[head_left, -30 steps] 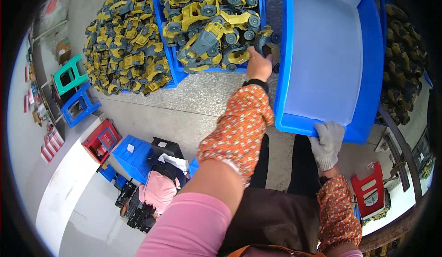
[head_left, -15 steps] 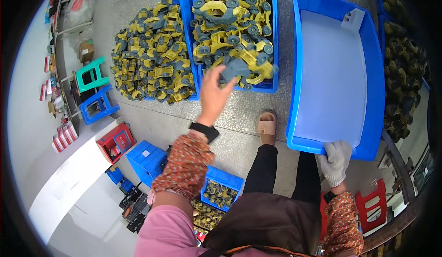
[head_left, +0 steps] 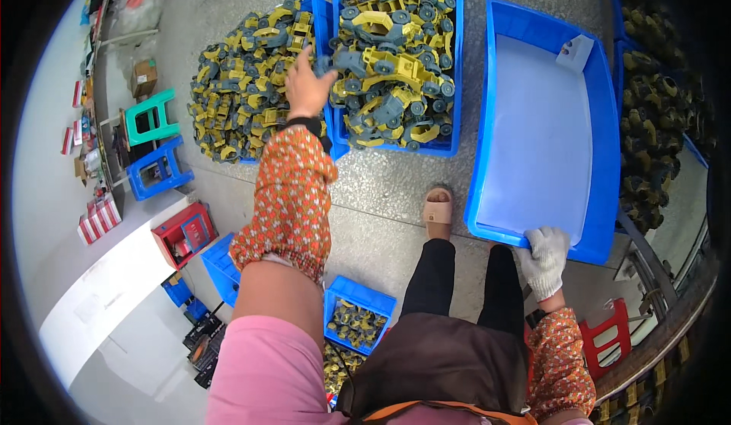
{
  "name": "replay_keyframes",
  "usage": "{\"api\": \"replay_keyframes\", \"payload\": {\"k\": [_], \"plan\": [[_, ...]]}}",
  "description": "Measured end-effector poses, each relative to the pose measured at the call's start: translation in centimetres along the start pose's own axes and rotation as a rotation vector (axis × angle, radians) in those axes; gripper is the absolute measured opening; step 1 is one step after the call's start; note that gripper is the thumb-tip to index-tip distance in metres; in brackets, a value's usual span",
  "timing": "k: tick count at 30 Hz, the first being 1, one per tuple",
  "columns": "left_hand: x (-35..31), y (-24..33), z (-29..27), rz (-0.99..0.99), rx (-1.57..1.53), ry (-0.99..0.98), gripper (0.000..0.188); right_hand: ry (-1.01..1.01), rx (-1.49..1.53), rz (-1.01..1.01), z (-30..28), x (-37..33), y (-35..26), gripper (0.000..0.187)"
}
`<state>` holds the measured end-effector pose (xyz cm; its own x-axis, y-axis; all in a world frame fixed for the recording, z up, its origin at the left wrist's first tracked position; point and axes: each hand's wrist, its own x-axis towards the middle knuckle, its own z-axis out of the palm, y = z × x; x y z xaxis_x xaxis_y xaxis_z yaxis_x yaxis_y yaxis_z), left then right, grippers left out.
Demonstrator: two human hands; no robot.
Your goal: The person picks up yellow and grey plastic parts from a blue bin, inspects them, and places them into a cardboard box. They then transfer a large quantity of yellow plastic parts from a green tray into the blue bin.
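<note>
Head view: my gloved right hand (head_left: 545, 261) grasps the lower rim of the blue tray (head_left: 601, 197), right of centre, presumably to steady it; a pale sheet (head_left: 537, 136) lines it; my bare left hand (head_left: 307, 89), upper left of centre, is spread, gripping nothing visible; contact with the toy vehicles (head_left: 384, 63) is unclear; these overfill the upper-centre bin (head_left: 458, 52) and upper-left bin (head_left: 324, 22), apparently set adjacent for reach.

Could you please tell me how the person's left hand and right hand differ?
The left hand is bare, while the right hand wears a pale knitted glove. The left hand is open near the toy vehicles, while the right hand curls over the near edge of the blue bin. Both have orange patterned sleeves behind them.
</note>
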<state>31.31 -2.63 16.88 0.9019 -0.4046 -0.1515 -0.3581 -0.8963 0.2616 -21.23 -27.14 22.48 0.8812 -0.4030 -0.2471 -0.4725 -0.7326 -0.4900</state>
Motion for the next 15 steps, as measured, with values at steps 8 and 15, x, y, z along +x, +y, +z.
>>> {"api": "replay_keyframes", "payload": {"k": [8, 15], "plan": [[-11.6, -2.6, -1.6, 0.081, 0.092, -0.16, 0.072, -0.001, -0.037, -0.005, -3.2, 0.4, -1.6, 0.024], [-23.0, -5.3, -2.4, 0.048, -0.195, -0.46, 0.046, 0.008, -0.077, -0.015, -6.8, 1.9, -3.8, 0.023]]}}
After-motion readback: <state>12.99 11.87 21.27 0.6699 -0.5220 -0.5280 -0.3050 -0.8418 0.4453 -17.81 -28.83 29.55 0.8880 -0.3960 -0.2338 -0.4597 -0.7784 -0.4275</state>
